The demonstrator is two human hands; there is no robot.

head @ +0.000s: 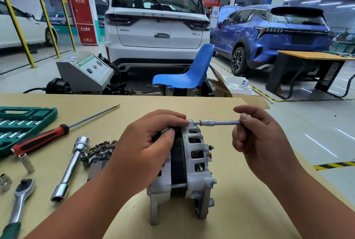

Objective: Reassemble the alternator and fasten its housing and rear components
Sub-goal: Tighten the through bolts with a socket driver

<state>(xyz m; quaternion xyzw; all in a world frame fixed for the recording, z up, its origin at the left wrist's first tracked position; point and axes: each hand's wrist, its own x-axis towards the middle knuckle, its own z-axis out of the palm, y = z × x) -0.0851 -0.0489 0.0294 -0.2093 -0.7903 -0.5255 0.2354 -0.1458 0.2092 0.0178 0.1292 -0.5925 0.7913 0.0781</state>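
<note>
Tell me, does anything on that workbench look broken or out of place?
Nothing looks broken. One loose part, a dark finned piece, lies beside the alternator and isn't fitted yet, and tools are scattered to the left. That looks like work in progress, not a fault.

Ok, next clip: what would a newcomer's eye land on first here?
Probably the alternator at the centre of the table, steadied by the left hand while the right hand holds a thin socket driver to its top edge. Then the red-handled screwdriver and green tool case at left, and the white car behind.
</note>
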